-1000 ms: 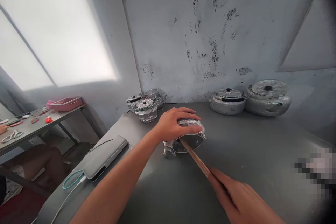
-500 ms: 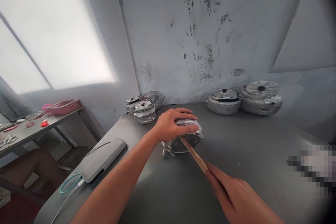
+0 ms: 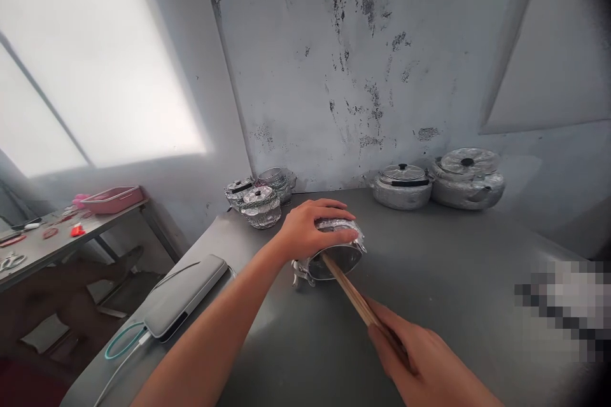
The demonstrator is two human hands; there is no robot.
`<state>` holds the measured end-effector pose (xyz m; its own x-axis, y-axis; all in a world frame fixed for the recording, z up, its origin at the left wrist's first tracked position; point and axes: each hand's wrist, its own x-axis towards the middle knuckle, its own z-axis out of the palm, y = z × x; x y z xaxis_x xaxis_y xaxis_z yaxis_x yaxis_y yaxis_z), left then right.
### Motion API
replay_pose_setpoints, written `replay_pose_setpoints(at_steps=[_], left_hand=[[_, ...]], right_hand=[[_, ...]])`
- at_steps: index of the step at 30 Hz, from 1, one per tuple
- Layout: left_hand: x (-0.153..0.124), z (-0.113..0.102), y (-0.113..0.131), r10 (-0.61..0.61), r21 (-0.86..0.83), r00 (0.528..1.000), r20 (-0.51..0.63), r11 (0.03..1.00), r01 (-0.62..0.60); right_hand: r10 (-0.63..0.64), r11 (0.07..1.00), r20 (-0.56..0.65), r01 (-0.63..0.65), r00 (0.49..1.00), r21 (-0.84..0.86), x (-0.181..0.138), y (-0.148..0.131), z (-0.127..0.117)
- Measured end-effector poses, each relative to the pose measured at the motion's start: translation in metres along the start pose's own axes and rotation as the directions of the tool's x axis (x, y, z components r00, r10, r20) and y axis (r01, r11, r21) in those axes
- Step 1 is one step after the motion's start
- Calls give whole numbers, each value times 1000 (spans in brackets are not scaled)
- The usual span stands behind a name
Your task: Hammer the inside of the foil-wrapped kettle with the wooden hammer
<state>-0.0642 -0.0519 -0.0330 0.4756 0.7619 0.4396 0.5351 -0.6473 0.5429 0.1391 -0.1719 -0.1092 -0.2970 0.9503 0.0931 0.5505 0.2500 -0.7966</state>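
Observation:
A small silver metal pot (image 3: 351, 259) lies tipped on its side on the grey table, its mouth facing me. My left hand (image 3: 315, 229) is wrapped over the pot's upper side, fingers along its far wall and thumb near the rim. In my right hand (image 3: 410, 350) is a wooden stick (image 3: 351, 290), gripped near its lower end. The stick's far end reaches inside the pot, where its tip is hidden. A curled metal handle or foot sticks out at the pot's left side.
Several small silver pots (image 3: 260, 206) stand at the back left. Two larger lidded pots, one nearer (image 3: 402, 187) and one bigger (image 3: 470, 181), stand by the wall. A grey power bank (image 3: 186, 296) with a cable lies left. Beyond is a side table with a pink basket (image 3: 112, 200).
My right hand has shifted slightly down and left with the stick, and more of the stick's shaft shows. My left hand keeps its hold on the pot. The camera view has moved slightly.

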Motion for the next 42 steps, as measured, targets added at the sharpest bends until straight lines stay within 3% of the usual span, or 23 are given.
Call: replay_pose_setpoints(at_steps=[9,31,42], left_hand=[[0,0,-5,-22,-27,999,-23,999,21],[1,1,-5,-29,-32,999,-32,999,28],[1,1,-7,-26,-47,999,-33,999,24]], right_hand=[[18,1000,-46,-17,999,13,-2,-5,7],[-10,999,-20,10,1000,33,-3,-6,7],[19,997,6,-19,1000,-78,-1,-1,1]])
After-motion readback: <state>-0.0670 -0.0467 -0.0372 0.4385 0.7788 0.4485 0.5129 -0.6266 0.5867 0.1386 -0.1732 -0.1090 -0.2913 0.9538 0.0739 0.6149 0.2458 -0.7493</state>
